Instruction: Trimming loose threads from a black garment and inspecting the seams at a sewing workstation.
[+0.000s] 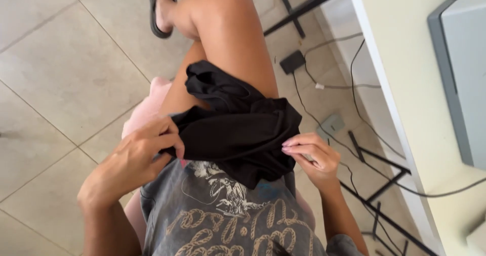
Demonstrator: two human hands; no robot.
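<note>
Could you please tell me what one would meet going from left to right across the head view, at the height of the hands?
Tiled floor → left hand → black garment → right hand → black desk frame → pale desk top.

Bright, even daylight; soft shadows, slight motion blur, mild edge distortion.

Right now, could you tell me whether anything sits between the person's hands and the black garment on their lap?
Nothing visible does. The left hand already grips the black garment at its left edge, and the right hand pinches its right edge. The cloth lies bunched across the thigh, with nothing on top of it.
</note>
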